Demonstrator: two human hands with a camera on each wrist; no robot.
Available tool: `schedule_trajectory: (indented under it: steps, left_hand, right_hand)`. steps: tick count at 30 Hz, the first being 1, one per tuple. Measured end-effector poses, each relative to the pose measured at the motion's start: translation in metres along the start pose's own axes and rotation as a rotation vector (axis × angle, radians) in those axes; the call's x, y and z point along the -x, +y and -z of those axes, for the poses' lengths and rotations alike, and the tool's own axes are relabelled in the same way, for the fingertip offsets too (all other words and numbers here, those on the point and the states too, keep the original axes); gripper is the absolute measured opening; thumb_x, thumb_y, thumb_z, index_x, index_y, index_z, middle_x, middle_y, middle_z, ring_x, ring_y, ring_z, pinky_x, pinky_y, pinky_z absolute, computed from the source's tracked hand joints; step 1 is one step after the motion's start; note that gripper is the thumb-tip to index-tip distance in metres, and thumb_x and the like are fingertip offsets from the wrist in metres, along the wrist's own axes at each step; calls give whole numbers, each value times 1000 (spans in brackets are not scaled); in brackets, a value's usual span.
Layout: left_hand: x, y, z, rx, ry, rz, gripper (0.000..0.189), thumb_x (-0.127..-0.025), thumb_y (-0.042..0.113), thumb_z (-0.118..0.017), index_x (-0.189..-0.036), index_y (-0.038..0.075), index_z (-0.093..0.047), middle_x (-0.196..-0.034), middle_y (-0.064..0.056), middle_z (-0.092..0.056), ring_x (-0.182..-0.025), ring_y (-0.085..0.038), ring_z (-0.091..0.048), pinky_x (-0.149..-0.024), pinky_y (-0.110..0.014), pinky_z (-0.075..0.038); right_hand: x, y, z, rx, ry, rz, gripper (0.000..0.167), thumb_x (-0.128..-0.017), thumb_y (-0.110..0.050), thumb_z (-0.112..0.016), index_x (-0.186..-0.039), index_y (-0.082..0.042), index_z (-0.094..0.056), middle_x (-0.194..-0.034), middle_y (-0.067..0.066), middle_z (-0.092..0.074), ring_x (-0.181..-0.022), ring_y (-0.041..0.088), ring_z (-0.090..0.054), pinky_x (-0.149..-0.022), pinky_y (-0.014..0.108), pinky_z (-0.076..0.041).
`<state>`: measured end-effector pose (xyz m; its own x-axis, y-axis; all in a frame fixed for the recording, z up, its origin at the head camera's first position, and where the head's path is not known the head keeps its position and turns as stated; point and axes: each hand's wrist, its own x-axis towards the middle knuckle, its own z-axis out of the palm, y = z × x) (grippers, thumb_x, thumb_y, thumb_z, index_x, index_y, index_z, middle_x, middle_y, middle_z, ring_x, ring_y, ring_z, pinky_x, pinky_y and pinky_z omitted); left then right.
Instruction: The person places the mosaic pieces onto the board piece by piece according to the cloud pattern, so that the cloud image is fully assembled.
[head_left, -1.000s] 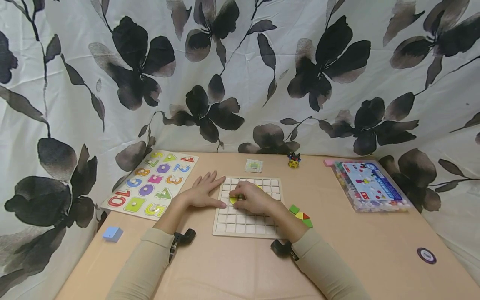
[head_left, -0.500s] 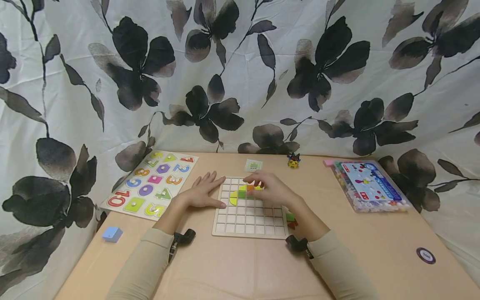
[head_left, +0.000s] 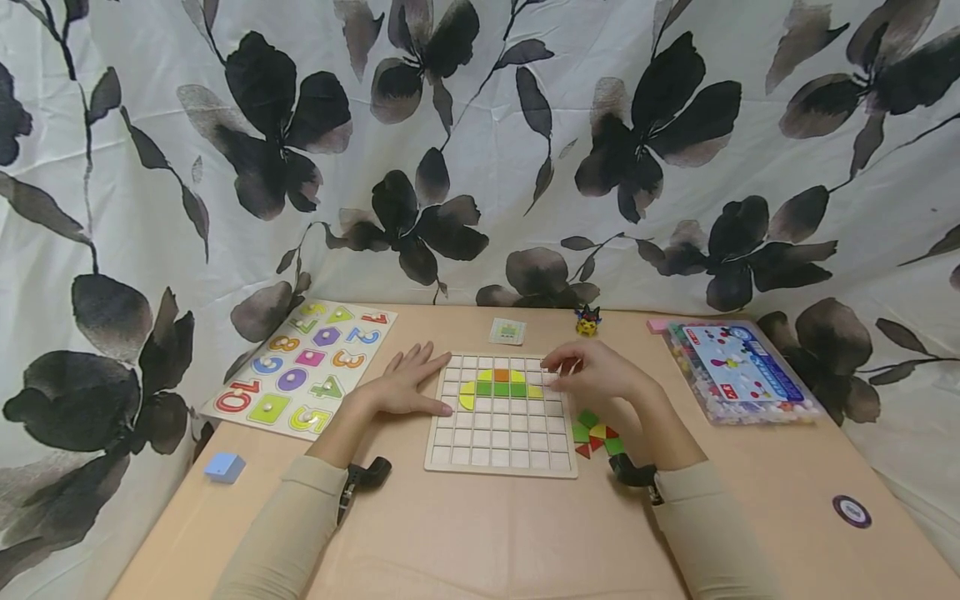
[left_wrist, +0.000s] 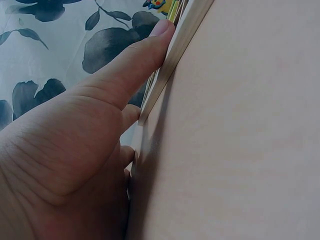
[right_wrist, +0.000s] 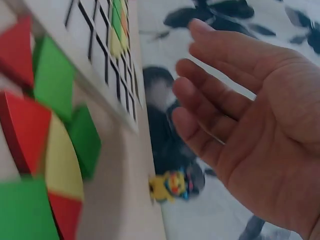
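A white grid board (head_left: 498, 442) lies flat in the middle of the table. On its upper rows sit green squares (head_left: 501, 389), an orange square (head_left: 501, 375) and yellow curved pieces (head_left: 467, 402), forming a low arch. My left hand (head_left: 401, 387) rests at the board's left edge, fingers spread, its thumb touching the rim in the left wrist view. Over the upper right corner of the board hovers my right hand (head_left: 603, 371). Its fingers are loosely bent with nothing between them in the right wrist view. Green blocks (right_wrist: 55, 80) and red ones (right_wrist: 25, 132) lie loose right of the board.
A number puzzle board (head_left: 311, 358) lies at left, with a blue block (head_left: 225, 468) before it. A small patterned card (head_left: 507, 332) and a yellow figurine (head_left: 587, 321) stand behind the grid. At right are a clear box of beads (head_left: 742, 367) and a dark round disc (head_left: 852, 511).
My right hand has let go of the pieces and moved right, from the grid's middle to its upper right corner, uncovering the arch and the loose blocks. My left hand stays put.
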<state>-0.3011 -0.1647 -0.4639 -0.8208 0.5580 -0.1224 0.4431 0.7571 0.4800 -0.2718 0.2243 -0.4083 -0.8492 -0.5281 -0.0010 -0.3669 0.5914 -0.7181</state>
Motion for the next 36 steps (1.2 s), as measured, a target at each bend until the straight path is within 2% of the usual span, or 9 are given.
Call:
schedule_trajectory:
  steps: [7,12,16,21,28,36]
  left_hand:
    - [1,2,1,2,-13,5,110,-81,73,-73,-167,25,-25,-175,-19,-1,-162,-41,6,-129,-62,5]
    - [1,2,2,-8,-15,6,110,-81,74,-73,-167,25,-25,-175,-18,-1,-162,-40,6,-129,-62,5]
    - [0,2,2,-11,-14,5,110,-81,74,-73,-167,25,-24,-175,-18,-1,-162,-40,6,-129,-62,5]
    - [1,2,2,-1,-16,6,110,-81,74,-73,-167,25,-25,-175,-19,-1,-162,-40,6,-129,-63,5]
    - [0,0,1,-3,-7,5,110,-82,72,-73,-167,24,-25,-175,-20,-2,-162,-43,5,-128,-64,4]
    - [0,-1,-1,-3,-14,11,111,-80,75,-72,-167,26,-24,-176,-18,-1,-162,-41,6,-129,-63,5]
  right_hand:
    - [11,27,17,3,-182,-48,20,-87,-6,-80,-107,-9,-80,-97,5,-73,-85,22,-59,-72,26,-51]
    - [16,36,21,-75,-299,-109,22,-83,2,-80,-103,-4,-81,-95,12,-76,-76,18,-57,-67,23,-48]
    - [17,39,21,-124,-355,-155,22,-83,1,-82,-105,-1,-80,-95,14,-75,-79,18,-58,-69,23,-50]
    - [17,43,17,-107,-367,-179,21,-83,1,-83,-103,-4,-80,-90,10,-70,-83,19,-57,-70,25,-47]
    - [16,45,12,-81,-347,-180,18,-79,5,-82,-95,-2,-79,-81,2,-63,-79,19,-54,-69,26,-44]
    - [15,46,13,-85,-348,-185,15,-80,5,-82,-93,0,-76,-82,6,-65,-79,20,-54,-71,28,-46]
